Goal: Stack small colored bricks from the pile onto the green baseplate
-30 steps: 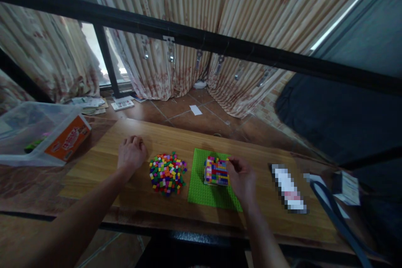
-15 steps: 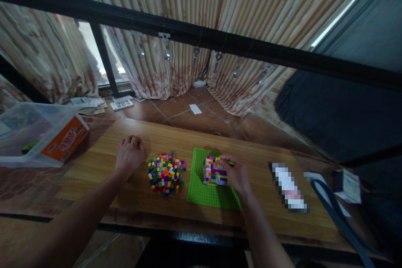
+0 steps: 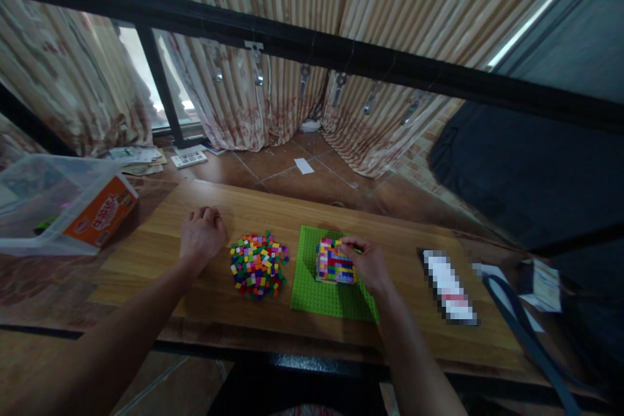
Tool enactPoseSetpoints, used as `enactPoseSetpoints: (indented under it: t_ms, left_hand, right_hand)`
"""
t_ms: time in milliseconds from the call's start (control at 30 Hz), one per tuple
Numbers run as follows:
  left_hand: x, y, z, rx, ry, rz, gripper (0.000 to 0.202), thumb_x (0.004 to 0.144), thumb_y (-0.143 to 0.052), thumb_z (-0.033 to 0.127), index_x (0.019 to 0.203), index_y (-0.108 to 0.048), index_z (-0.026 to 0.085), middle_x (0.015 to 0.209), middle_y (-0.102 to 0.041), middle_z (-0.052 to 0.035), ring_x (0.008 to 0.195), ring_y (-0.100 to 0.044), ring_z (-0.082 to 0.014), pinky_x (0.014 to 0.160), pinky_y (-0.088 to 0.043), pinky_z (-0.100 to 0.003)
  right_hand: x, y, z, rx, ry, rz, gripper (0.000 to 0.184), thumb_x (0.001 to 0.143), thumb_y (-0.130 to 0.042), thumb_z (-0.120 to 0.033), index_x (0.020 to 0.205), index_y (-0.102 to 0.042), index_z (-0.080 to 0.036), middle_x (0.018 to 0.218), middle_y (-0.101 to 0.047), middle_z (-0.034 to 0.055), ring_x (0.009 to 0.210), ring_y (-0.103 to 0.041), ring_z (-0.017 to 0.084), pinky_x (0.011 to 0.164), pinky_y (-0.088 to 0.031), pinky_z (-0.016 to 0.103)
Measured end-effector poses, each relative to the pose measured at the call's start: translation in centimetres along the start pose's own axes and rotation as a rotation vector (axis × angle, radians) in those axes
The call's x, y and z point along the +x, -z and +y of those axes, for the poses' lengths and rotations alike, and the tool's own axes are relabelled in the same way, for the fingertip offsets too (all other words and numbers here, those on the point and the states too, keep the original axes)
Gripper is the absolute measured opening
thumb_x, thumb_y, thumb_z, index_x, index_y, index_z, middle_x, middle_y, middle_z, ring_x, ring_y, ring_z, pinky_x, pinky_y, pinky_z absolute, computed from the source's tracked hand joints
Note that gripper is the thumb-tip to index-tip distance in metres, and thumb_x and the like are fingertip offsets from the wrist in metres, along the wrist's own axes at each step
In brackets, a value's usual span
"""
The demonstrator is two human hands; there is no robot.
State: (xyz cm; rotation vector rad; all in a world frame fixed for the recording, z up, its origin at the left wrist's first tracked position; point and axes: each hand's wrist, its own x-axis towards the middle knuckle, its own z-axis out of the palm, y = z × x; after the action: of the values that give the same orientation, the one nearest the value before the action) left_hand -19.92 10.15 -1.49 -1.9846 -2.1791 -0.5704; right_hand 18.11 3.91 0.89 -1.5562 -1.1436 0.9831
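Right hand [image 3: 366, 266]: angled in from the right over the far right part of the brick block [image 3: 334, 263], thumb and fingertips drawn close together at its top; cannot tell about any small brick pinched between them. Probably held sideways to leave most of the coloured top in sight.
Brick block: stands on the green baseplate [image 3: 312, 302], near the middle, apparently for firm footing under pressing fingers.
Left hand [image 3: 202, 233]: rests on the wooden tabletop [image 3: 151, 250], loosely curled, palm hidden; cannot tell about anything inside. Likely parked there to prop the forearm.
Loose bricks [image 3: 258, 266]: heaped between left hand and baseplate, presumably for a short reach.
Clear bin [image 3: 49, 237]: stands at far left, well apart from the block, perhaps to free working room.
Pixelated object [image 3: 449, 287]: lies right of the baseplate, too masked to identify, apparently clear of the right arm.
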Motion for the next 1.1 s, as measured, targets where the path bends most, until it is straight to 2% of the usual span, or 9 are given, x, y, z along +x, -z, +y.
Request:
enactPoseSetpoints:
  t_ms: [333,400,467,533,600,733,833,967,1100]
  left_hand:
    - [-0.1,0.2,0.2,-0.021,-0.016,0.008,0.029,0.087,-0.039,0.026,0.097,-0.065,0.016,0.106,-0.066,-0.0151,0.103,-0.058,-0.0300,0.093,-0.042,-0.044]
    - [-0.2,0.3,0.3,-0.028,-0.004,0.008,0.030,0.088,-0.038,0.026,0.098,-0.064,0.016,0.107,-0.066,-0.0157,0.104,-0.058,-0.0307,0.093,-0.042,-0.045]
    - [-0.2,0.4,0.4,-0.039,0.011,0.000,0.030,0.089,-0.038,0.026,0.100,-0.064,0.016,0.108,-0.066,-0.0162,0.105,-0.057,-0.0312,0.092,-0.042,-0.046]
    - [-0.3,0.6,0.6,-0.044,0.020,-0.015,0.031,0.089,-0.037,0.025,0.101,-0.064,0.015,0.109,-0.066,-0.0164,0.105,-0.057,-0.0312,0.093,-0.042,-0.046]
    - [-0.3,0.8,0.7,-0.043,0.029,-0.030,0.031,0.089,-0.038,0.025,0.102,-0.064,0.015,0.110,-0.066,-0.0161,0.105,-0.057,-0.0310,0.093,-0.042,-0.046]
    - [-0.4,1.0,0.9,-0.040,0.049,-0.040,0.031,0.089,-0.038,0.024,0.102,-0.065,0.015,0.111,-0.066,-0.0154,0.106,-0.057,-0.0317,0.094,-0.042,-0.046]
    - [-0.4,0.9,0.9,-0.055,0.047,-0.030,0.032,0.090,-0.038,0.025,0.103,-0.065,0.015,0.111,-0.066,-0.0161,0.107,-0.056,-0.0322,0.093,-0.042,-0.046]
    - [-0.5,0.4,0.6,-0.067,0.028,-0.007,0.031,0.089,-0.039,0.024,0.103,-0.065,0.015,0.109,-0.066,-0.0160,0.106,-0.056,-0.0316,0.093,-0.042,-0.046]
    - [-0.5,0.5,0.6,-0.056,0.045,-0.025,0.031,0.089,-0.040,0.025,0.103,-0.065,0.014,0.111,-0.066,-0.0160,0.108,-0.056,-0.0317,0.093,-0.042,-0.045]
  right_hand:
    - [0.6,0.4,0.0,-0.052,0.005,-0.054,0.038,0.058,-0.077,-0.051,0.077,-0.076,-0.018,0.073,-0.073,0.0040,0.068,-0.064,0.019,0.069,-0.050,0.034]
    - [0.0,0.5,0.0,-0.064,0.004,-0.009,0.042,0.059,-0.077,-0.051,0.085,-0.077,-0.018,0.079,-0.075,0.0055,0.073,-0.065,0.021,0.072,-0.052,0.036]
    - [-1.0,0.3,-0.5,-0.114,0.046,0.093,0.043,0.064,-0.075,-0.050,0.092,-0.076,-0.018,0.089,-0.076,0.0076,0.079,-0.067,0.023,0.076,-0.053,0.038]
    - [-2.4,-0.5,-1.4,-0.195,0.145,0.206,0.037,0.074,-0.069,-0.049,0.095,-0.075,-0.019,0.098,-0.075,0.0090,0.086,-0.066,0.023,0.082,-0.052,0.039]
    - [-3.8,-1.8,-2.7,-0.261,0.260,0.219,0.031,0.083,-0.061,-0.045,0.094,-0.075,-0.020,0.099,-0.074,0.0087,0.088,-0.065,0.022,0.084,-0.051,0.037]
    - [-5.8,-5.7,-5.0,-0.449,0.452,-0.068,0.023,0.092,-0.052,-0.027,0.091,-0.075,-0.023,0.090,-0.072,0.0051,0.087,-0.064,0.020,0.083,-0.048,0.032]
    - [-5.9,-8.3,-5.3,-0.680,0.501,-0.220,0.027,0.092,-0.050,-0.015,0.089,-0.075,-0.023,0.090,-0.072,0.0060,0.090,-0.063,0.020,0.084,-0.045,0.030]
    - [-5.3,-9.9,-4.7,-0.939,0.464,-0.333,0.030,0.090,-0.050,-0.009,0.092,-0.076,-0.023,0.096,-0.072,0.0062,0.095,-0.061,0.020,0.083,-0.043,0.028]
    - [-4.8,-10.4,-4.4,-1.050,0.468,-0.363,0.030,0.090,-0.050,-0.009,0.094,-0.076,-0.024,0.097,-0.072,0.0067,0.095,-0.060,0.022,0.081,-0.041,0.029]
